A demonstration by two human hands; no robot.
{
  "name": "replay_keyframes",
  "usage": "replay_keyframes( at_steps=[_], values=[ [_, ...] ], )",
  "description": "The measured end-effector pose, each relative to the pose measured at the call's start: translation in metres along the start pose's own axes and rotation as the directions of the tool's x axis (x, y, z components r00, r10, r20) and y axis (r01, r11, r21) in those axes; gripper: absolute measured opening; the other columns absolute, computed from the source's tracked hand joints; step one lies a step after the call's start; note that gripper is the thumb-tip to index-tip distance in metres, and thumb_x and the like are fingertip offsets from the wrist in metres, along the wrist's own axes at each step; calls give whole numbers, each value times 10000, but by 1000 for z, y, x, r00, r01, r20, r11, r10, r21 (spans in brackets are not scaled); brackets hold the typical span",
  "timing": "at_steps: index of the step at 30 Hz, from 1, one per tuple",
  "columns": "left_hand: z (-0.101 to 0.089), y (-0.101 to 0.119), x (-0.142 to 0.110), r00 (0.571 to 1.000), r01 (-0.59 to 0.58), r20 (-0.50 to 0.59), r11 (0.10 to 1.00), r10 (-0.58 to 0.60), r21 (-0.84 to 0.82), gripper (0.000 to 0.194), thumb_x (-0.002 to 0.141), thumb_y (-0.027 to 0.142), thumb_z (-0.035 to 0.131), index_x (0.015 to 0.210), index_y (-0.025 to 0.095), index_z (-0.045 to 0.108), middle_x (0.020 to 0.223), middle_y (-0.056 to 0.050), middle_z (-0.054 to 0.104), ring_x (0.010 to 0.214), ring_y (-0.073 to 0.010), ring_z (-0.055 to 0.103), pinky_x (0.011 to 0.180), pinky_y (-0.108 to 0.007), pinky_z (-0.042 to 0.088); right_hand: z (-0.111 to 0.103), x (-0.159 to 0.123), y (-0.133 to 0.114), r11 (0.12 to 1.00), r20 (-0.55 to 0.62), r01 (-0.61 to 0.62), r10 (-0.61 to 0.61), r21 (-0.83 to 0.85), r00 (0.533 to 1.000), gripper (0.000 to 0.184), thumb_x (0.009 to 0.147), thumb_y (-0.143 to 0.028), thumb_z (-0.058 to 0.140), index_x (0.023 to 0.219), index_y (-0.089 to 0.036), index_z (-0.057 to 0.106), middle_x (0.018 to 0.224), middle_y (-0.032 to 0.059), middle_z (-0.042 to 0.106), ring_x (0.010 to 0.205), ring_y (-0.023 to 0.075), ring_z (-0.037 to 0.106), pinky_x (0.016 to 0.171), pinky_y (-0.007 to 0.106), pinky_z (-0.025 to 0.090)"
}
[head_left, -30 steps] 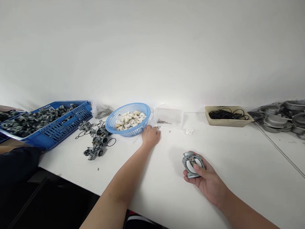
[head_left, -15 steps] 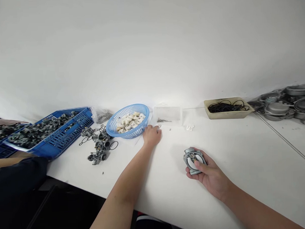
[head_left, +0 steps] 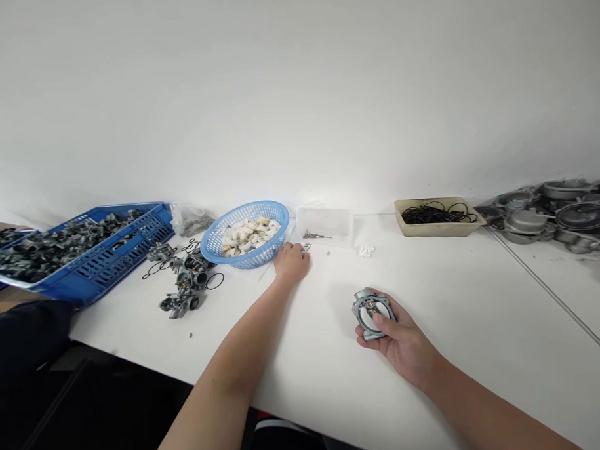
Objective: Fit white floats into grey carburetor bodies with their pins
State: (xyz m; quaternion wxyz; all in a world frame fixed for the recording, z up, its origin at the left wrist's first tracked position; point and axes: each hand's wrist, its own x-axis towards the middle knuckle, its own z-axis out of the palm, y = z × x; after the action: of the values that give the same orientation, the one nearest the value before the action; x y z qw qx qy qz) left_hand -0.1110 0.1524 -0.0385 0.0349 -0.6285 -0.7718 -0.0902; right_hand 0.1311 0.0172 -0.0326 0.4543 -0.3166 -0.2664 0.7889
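Here we see the white worktop (head_left: 334,361), a blue crate (head_left: 119,257) and a blue basket (head_left: 207,244), with our hands apart. The right hand (head_left: 400,339) clamps a ring-shaped alloy casting (head_left: 362,313), likely stiff and light, best held by its rim. The left hand (head_left: 291,263) rests palm-down just beside the basket.

Both slim forearms (head_left: 236,375) are bare, as are the left hand (head_left: 291,263) and right hand (head_left: 400,343), and just below the white table's edge (head_left: 137,362) sits a dark garment (head_left: 288,445) with red-and-white trim (head_left: 272,424)
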Motion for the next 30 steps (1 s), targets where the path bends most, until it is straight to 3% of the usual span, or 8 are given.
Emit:
replay_keyframes(
  at_steps=[8, 15, 20, 27, 30],
  values=[
    [-7, -6, 24, 981, -17, 192, 1000, 20, -16, 321, 910, 348, 561, 1160, 146, 568, 1194, -96, 577, 1022, -213, 592, 861, -421, 519, -7, 4, 2, 999, 38, -33, 33, 2, 999, 527, 674, -321, 825, 1117, -289, 543, 886, -1, 652, 722, 200, 654, 732, 402, 509],
    [-20, -18, 5, 958, -172, 223, 983, 182, -61, 222, 907, 312, 557, 1030, 136, 614, 1101, -82, 606, 1010, -207, 584, 874, -410, 500, -1, 0, 0, 1000, 1, -5, 5, 15, 1000, 516, 686, -320, 813, 1124, -269, 544, 874, 10, 652, 706, 196, 651, 713, 390, 509],
    [-31, -29, -43, 932, -279, 208, 953, 298, -114, 135, 841, 168, 519, 872, 178, 650, 1061, -93, 608, 1036, -237, 561, 917, -375, 464, -8, 5, 2, 1000, 42, -28, 27, 12, 999, 517, 699, -300, 809, 1134, -269, 531, 904, 14, 657, 729, 202, 663, 736, 401, 515],
    [-43, -30, -139, 909, -309, 221, 926, 355, -217, 168, 855, 214, 488, 917, 211, 645, 1199, -77, 562, 1124, -257, 513, 983, -412, 436, -9, 2, 1, 999, 23, 8, -8, -34, 1000, 472, 702, -291, 806, 1097, -273, 549, 882, 5, 667, 716, 206, 675, 705, 395, 532],
    [-47, -29, -178, 894, -368, 167, 893, 416, -258, 139, 859, 238, 512, 915, 195, 632, 1211, -99, 552, 1149, -268, 504, 992, -435, 433, -8, 1, 0, 998, 17, 29, -28, -59, 999, 429, 707, -297, 801, 1068, -277, 569, 907, 0, 670, 706, 200, 674, 702, 400, 542]
  ],
)
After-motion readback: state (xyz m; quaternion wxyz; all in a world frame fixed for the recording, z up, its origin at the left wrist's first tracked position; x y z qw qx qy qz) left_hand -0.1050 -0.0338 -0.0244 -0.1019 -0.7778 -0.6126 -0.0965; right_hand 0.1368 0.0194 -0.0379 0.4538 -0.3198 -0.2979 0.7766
